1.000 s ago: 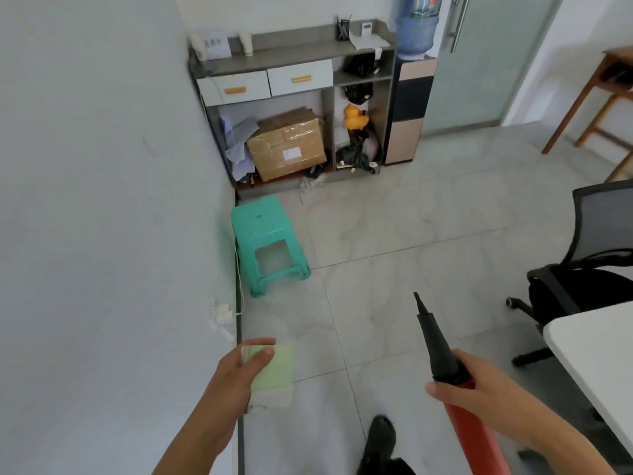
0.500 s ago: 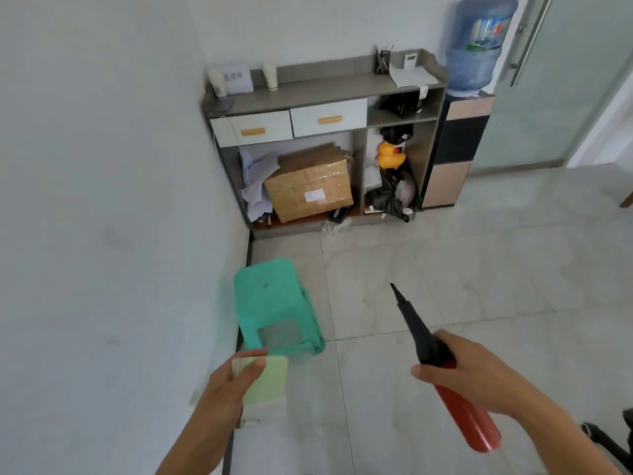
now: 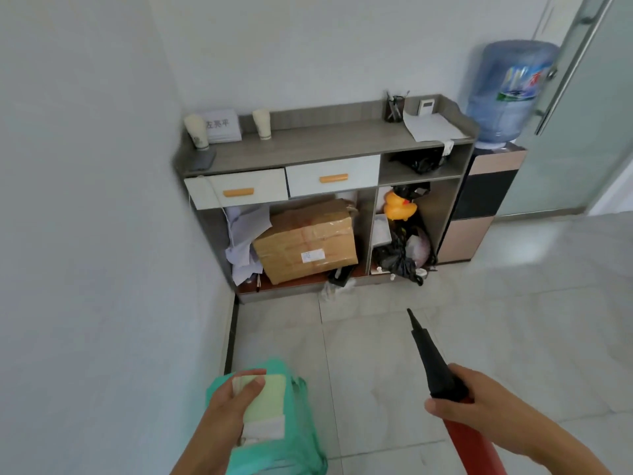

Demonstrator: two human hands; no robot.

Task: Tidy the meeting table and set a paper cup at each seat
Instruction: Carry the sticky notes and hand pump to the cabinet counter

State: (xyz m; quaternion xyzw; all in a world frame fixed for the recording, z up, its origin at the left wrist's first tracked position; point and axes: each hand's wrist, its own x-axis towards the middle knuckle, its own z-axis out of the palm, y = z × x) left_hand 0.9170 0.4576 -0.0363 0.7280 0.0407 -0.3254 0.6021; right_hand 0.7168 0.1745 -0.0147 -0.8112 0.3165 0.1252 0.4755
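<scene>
Left hand [image 3: 224, 411] fingers curled, thumb pressed on top of pale green pad [image 3: 265, 401]; pad's lower end blurred, hand partly hidden beneath it. Right hand [image 3: 479, 399] fingers wrapped tight around black-and-red pump [image 3: 436, 375]; red end cut off at frame edge. Green stool [image 3: 291, 437] seen below pad. Paper cups [image 3: 262, 124] stood on cabinet [image 3: 308, 145] top, well beyond stool. Meeting table out of view.

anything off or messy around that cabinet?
Yes. The left drawer hangs ajar and tilted, unlike the shut right drawer. Loose papers slump crumpled beside the cardboard box, which sits askew. Black bags and scraps spill over the cabinet's bottom edge onto the floor.
</scene>
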